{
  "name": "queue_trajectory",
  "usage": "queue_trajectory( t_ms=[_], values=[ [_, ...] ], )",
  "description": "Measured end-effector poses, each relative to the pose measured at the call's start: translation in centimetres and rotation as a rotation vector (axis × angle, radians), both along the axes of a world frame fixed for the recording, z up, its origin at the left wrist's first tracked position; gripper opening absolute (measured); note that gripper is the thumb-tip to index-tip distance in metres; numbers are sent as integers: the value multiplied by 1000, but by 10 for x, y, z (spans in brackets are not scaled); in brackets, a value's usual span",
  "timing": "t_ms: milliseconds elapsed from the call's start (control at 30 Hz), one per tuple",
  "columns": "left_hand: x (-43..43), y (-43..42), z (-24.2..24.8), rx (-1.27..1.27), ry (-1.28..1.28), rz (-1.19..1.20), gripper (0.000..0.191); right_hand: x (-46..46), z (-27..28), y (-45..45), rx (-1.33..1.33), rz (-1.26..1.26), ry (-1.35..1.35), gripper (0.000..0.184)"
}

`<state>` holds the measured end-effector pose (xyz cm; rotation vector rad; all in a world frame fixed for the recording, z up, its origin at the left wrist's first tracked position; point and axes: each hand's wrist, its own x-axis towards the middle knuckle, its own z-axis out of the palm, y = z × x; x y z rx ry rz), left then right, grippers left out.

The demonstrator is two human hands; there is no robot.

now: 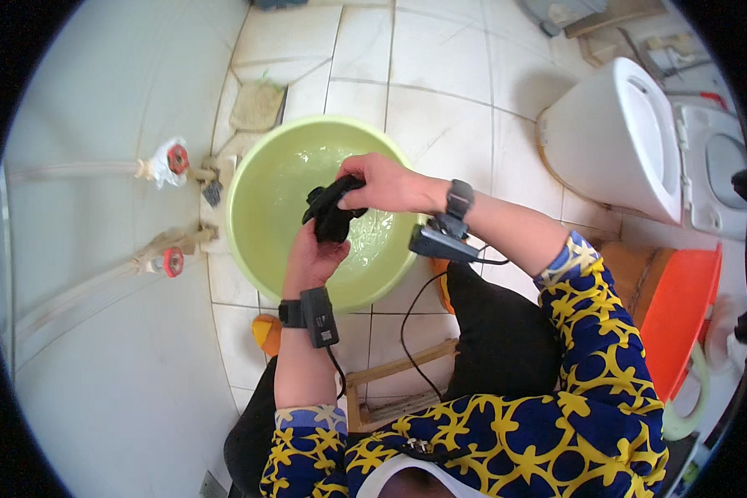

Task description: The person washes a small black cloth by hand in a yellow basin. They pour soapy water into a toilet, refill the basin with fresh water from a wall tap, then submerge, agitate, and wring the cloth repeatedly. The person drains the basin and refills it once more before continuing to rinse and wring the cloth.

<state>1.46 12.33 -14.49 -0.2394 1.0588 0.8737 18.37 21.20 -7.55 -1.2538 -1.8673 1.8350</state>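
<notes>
A bunched black cloth [333,210] is held over a large light-green plastic basin [249,267] with water in it. My left hand [316,252] grips the cloth from below, at its lower left part. From the upper right, my right hand [383,185] pinches the cloth between thumb and fingers. Each wrist wears a black strap with a small black device and a cable. Whether the cloth touches the water cannot be told.
Two pipes with red-handled valves [177,159] run along the left wall. A white toilet [597,140] stands at the right, above an orange-red basin [678,311]. A wooden frame [404,364] lies below the green basin. A drain cover [256,107] sits behind it.
</notes>
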Motion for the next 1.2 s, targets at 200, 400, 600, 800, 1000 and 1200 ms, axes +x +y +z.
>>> queue_trajectory(
  t_ms=[200, 400, 600, 800, 1000, 1200],
  values=[
    [-7, -12, 137, 203, 231, -117, 39, -2, 85, -18, 16, 13, 158, 22],
    [1, -50, 246, 327, 321, -261, 43, -6, 152, -70, -190, -103, 191, 28],
    [-8, -84, 263, 276, 333, -296, 40, -30, 159, -124, -225, -220, 214, 29],
    [-48, -96, 255, 279, 253, -219, 31, -69, 149, -147, -537, -291, 293, 33],
    [-80, -99, 279, 280, 150, -169, 30, -109, 158, -137, -479, -299, 710, 44],
    [-83, -98, 288, 426, 112, -271, 40, -124, 163, -124, -177, -274, 696, 47]
  ],
)
